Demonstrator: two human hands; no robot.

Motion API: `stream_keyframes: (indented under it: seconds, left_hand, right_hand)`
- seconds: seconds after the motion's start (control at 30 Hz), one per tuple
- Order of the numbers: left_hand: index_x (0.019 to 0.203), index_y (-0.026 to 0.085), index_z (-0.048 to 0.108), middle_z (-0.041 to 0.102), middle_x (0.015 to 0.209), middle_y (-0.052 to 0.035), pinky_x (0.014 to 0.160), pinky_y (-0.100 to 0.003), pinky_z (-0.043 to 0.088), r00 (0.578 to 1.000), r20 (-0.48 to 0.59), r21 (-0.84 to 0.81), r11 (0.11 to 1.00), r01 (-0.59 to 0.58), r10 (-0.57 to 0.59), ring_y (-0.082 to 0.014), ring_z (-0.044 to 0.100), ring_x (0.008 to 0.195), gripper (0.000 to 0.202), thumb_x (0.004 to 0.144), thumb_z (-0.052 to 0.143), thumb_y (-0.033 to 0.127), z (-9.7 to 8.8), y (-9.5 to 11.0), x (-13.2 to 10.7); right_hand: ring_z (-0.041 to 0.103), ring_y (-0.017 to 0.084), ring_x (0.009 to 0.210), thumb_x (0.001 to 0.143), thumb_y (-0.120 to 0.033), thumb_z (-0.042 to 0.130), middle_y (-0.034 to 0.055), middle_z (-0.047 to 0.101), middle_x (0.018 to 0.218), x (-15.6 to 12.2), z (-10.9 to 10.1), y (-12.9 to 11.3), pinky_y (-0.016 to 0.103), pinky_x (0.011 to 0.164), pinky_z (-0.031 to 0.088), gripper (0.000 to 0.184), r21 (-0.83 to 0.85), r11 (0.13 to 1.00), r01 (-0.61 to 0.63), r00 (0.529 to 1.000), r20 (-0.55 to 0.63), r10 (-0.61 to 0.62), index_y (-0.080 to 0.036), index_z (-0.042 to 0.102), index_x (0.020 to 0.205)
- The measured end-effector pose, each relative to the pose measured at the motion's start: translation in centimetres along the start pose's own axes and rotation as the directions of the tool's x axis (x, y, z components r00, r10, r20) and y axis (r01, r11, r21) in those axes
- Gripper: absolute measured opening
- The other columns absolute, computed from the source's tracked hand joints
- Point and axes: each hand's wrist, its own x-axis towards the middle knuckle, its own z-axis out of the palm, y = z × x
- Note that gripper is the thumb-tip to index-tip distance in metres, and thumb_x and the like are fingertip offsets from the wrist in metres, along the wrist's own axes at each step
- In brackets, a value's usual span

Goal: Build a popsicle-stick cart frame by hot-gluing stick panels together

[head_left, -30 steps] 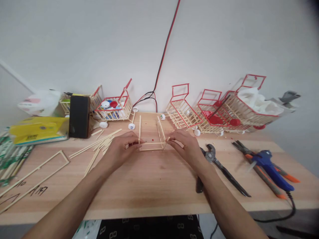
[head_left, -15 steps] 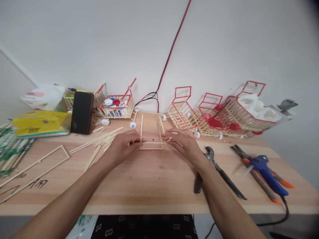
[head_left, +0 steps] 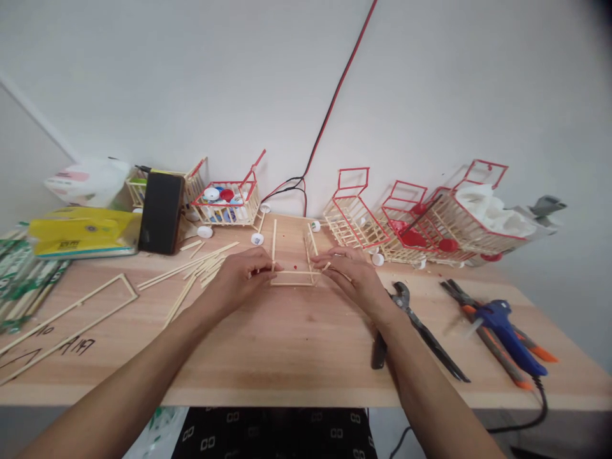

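A small frame of thin wooden sticks (head_left: 292, 275) lies on the wooden table (head_left: 296, 344) in the middle. My left hand (head_left: 241, 277) pinches its near left corner with fingers closed. My right hand (head_left: 351, 275) grips the near right corner, fingers pressed on the upright side of the frame. Loose wooden sticks (head_left: 191, 271) lie just left of my left hand.
Black pliers (head_left: 415, 325) lie right of my right wrist; a blue glue gun (head_left: 504, 328) and orange-handled cutters (head_left: 482, 331) lie farther right. Several stick carts with red trim (head_left: 411, 220) stand along the wall. A black box (head_left: 161, 213), yellow pack (head_left: 81, 233) and stick rectangle (head_left: 71, 319) are left.
My right hand has slid slightly left onto the frame's right side. The view has shifted a little; the frame stays on the table.
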Motion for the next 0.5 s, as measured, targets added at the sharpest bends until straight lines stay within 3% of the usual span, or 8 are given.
stream_keyframes:
  seconds: [0.5]
  left_hand:
    - [0.086, 0.018, 0.071, 0.063, 0.078, -0.0023, 0.067, -0.023, 0.042, 1.0, 0.009, -0.008, 1.0, 0.009, -0.009, -0.0133, 0.059, 0.075, 0.014, 0.088, 0.057, 0.019, 0.05, 0.0, -0.14]
  right_hand:
    - [0.062, 0.019, 0.102, 0.093, -0.024, 0.055, 0.001, 0.072, 0.11, -0.13, 0.04, -0.11, 0.038, 0.089, 0.045, 0.016, 0.0, 1.0, -0.007, 1.0, 0.002, 0.007, -0.026, 0.069, 0.1]
